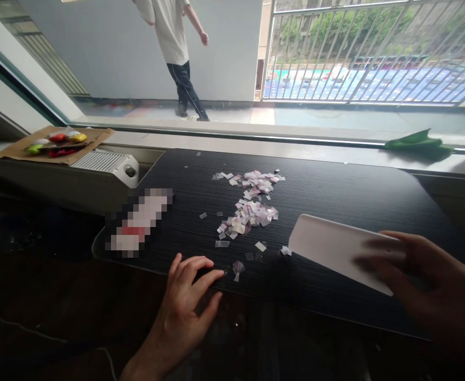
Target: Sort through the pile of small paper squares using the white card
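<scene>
My right hand point(431, 275), at the right of the view, grips a white flat panel point(328, 243) with rounded corners by its near end. The panel is tilted, and its far end reaches the black tabletop point(336, 196) beside a few small scraps. My left hand point(190, 288) rests at the table's near edge, fingers apart, with nothing held. A fingertip there lies close to a clear scrap point(237, 269). Two heaps of small cut paper and clear film pieces lie mid-table, a nearer heap point(248, 217) and a farther heap point(258, 181). Loose pieces are scattered around them.
A blurred-out item point(141, 222) lies at the table's left end. Beyond it are a white radiator point(105, 164) and brown cardboard point(21, 145) with colourful small items. Green cloth-like material point(419, 145) sits on the windowsill. Behind the glass a person point(177, 53) walks past.
</scene>
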Motion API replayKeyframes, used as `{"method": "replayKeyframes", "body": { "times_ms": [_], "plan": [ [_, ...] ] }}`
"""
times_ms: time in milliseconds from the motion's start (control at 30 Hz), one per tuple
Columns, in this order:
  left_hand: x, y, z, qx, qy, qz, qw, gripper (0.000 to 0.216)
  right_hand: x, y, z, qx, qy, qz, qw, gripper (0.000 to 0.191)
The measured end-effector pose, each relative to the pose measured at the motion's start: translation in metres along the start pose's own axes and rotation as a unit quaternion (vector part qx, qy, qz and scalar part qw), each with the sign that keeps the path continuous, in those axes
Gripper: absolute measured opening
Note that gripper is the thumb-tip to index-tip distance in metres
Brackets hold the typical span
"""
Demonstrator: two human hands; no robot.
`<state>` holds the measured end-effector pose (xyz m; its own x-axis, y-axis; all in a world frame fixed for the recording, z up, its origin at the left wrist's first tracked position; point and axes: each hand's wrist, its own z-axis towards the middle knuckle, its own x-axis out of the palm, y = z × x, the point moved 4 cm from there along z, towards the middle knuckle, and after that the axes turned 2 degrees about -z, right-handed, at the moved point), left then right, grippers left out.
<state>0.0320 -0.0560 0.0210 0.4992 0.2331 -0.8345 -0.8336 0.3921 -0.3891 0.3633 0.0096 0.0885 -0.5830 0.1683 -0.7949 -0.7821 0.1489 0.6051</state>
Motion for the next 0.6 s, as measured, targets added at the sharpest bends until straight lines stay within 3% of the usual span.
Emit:
{"method": "replayKeyframes", "body": {
  "times_ms": [67,200,367,600],
  "plan": [
    [0.0,0.0,0.0,0.004,-0.001,0.002,1.0,0.031,-0.002,0.0,0.0,-0.008,0.007,-0.001,1.0,0.032],
    [0.0,-0.001,0.0,0.013,-0.003,0.004,1.0,0.03,-0.008,0.001,-0.002,-0.022,-0.045,0.006,0.999,0.026],
    [0.0,0.0,0.001,0.022,-0.01,0.01,1.0,0.031,0.002,0.004,0.002,-0.026,0.005,0.003,1.0,0.034],
    [-0.002,0.0,0.001,0.021,-0.006,0.012,1.0,0.03,-0.003,0.002,-0.003,-0.039,0.007,0.015,0.999,0.032]
  ]
}}
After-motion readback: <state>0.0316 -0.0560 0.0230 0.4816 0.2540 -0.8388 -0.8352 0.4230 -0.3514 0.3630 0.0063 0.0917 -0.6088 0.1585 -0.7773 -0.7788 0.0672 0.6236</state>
